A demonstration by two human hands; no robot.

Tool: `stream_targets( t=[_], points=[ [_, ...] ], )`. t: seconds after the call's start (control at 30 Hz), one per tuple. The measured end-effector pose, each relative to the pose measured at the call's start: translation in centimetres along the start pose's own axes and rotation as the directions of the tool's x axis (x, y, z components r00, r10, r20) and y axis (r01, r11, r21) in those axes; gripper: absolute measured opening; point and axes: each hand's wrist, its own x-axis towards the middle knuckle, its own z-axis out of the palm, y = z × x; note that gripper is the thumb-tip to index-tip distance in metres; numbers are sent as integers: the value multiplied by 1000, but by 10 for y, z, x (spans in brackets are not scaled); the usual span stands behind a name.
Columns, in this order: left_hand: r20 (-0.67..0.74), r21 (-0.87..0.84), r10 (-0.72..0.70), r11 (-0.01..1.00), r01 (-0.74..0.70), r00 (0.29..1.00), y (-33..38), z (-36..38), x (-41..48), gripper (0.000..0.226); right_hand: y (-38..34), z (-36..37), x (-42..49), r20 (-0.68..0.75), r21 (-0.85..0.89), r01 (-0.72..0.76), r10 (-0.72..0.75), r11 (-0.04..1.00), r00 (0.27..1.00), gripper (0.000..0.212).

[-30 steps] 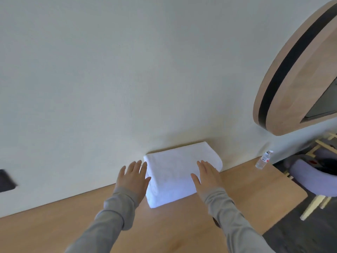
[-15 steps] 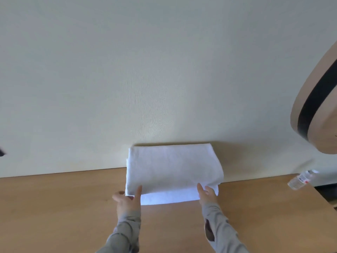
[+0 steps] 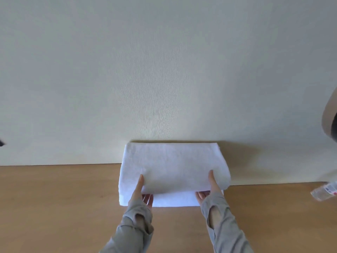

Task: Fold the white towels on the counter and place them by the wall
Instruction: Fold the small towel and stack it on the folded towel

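A folded white towel [image 3: 173,167] lies on the wooden counter [image 3: 54,207] with its far edge against the cream wall [image 3: 164,70]. A second white layer [image 3: 175,199] shows beneath its near edge. My left hand [image 3: 141,191] grips the top towel's near left edge, thumb on top and fingers underneath. My right hand [image 3: 209,189] holds the near right edge the same way. Both sleeves are grey.
A clear plastic bottle [image 3: 325,192] lies on the counter at the far right. A round wood-framed mirror [image 3: 331,117] hangs at the right edge. A dark object [image 3: 1,143] shows at the left edge on the wall.
My hands went from lying flat on top of the towel to gripping its near edge, fingers slipped beneath. The view swung so the towel now faces me squarely.
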Motion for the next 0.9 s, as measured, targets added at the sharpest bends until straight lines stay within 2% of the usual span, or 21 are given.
stream_targets(
  t=[0.07, 0.23, 0.4, 0.57, 0.73, 0.9],
  points=[
    [-34, -47, 14, 999, -16, 999, 3, 13, -5, 46, -3, 5, 1, 17, -7, -14, 14, 1000, 1000, 55],
    [-79, -67, 6, 998, -11, 997, 8, 27, -8, 58, -2, 18, 4, 37, -11, 16, -16, 1000, 999, 63],
    [-4, -96, -4, 995, 3, 1000, 7, 31, -9, 64, -2, 20, -4, 97, 14, 71, -72, 997, 993, 23],
    [2, -84, 25, 996, -25, 1000, 21, 21, -14, 65, 2, 18, -22, 142, 85, 134, -146, 987, 979, 15],
    [82, -142, 20, 990, -8, 996, 50, -7, -34, 40, 20, 26, -59, 201, 61, 149, -159, 987, 967, 20],
    [91, -204, 107, 975, -86, 990, 108, -45, -61, 35, 61, 62, -117, 297, 4, 150, -144, 989, 944, 18]
  ],
)
